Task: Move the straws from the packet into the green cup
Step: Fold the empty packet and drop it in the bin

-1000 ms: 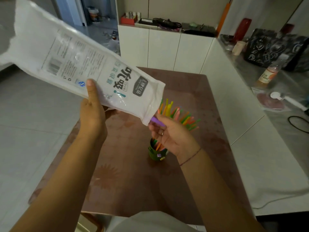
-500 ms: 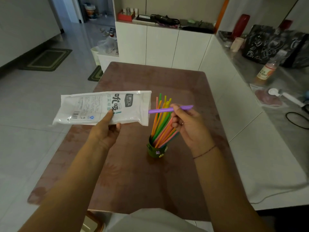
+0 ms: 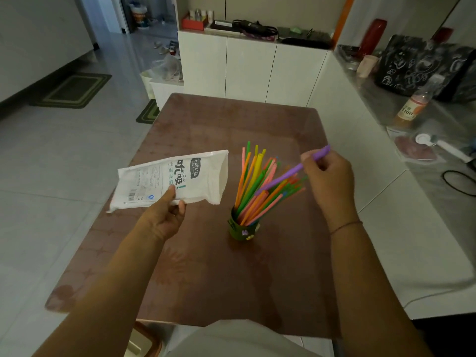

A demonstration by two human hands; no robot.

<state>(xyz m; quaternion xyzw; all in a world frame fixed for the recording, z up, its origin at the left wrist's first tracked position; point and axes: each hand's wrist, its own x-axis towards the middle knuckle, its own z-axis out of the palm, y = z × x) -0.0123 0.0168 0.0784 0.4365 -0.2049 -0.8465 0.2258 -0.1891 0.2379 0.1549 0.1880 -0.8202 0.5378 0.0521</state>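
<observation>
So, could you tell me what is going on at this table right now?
A person is moving straws into the green cup on the brown table. The left hand holds the white packet, the right hand pinches a purple straw, angled above the coloured straws already standing in the cup.

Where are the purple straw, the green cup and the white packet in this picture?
purple straw (image 3: pixel 286 175), head view, on the middle of its shaft.
green cup (image 3: pixel 240 231), head view, on its front wall.
packet (image 3: pixel 180 176), head view, on its printed face.
</observation>
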